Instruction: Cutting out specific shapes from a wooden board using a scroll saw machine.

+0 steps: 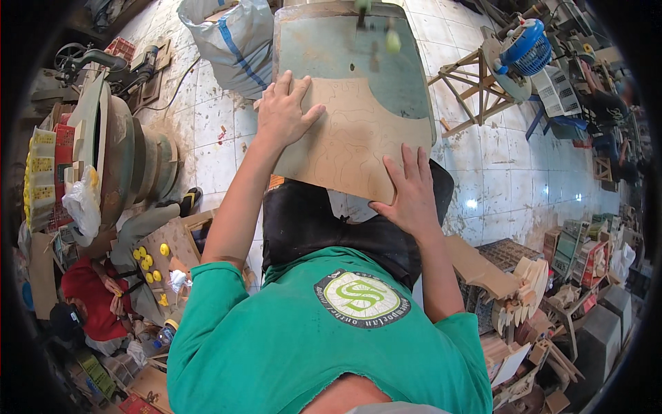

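Observation:
A thin brown board (341, 148) with curved outlines drawn on it lies on a grey-green machine table (314, 52) in front of me. Its far right corner is cut away in a concave curve. My left hand (284, 114) rests flat on the board's far left part, fingers and thumb spread. At its near right edge lies my right hand (414, 185), fingers stretched over the surface and thumb along the near edge. Above the table's far right part hangs a blurred green, rounded part (392, 41); a thin dark part beside it is too smeared to name.
A white sack (231, 48) stands left of the table. To the right are a blue fan (527, 47) and a wooden stand (476, 86). A person in red (93, 297) sits at lower left near yellow round pieces (146, 262). Cut wood pieces (520, 290) are piled at right.

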Demonstrator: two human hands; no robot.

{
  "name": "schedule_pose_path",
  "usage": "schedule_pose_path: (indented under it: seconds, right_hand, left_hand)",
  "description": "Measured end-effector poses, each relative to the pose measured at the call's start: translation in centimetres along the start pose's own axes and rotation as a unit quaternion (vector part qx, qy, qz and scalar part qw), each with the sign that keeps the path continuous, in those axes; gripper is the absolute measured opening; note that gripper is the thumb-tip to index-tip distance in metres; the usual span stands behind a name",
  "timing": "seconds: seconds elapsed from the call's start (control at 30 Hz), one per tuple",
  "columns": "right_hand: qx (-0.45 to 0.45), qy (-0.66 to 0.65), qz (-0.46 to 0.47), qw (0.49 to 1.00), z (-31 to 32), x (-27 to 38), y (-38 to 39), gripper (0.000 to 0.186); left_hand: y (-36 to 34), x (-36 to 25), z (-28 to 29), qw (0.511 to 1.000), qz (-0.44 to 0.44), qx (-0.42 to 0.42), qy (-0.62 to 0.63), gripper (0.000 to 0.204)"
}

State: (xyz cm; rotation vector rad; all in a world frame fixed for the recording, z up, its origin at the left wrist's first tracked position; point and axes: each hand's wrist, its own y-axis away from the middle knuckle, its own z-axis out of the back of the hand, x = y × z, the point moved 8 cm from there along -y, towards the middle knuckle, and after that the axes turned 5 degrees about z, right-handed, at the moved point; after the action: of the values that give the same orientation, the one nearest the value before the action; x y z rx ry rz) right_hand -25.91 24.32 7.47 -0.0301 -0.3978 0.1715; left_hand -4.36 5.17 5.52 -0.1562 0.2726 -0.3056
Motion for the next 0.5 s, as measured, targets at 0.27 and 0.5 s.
schedule_pose_path:
  seconds: [0.27,0.5]
  right_hand:
    - [-0.016,-0.008,0.015,1.000,-0.2,-0.9,0.0,0.098]
    - [0.017,0.047,-0.020,0.999,-0.3,-0.8,-1.5,0.097]
  left_hand:
    - [-0.4,-0.7,0.1,1.000,-0.012,-0.014,0.025,0.069]
    - [-1.6,-0.7,-0.7,1.000,-0.008,-0.012,0.014,0.070]
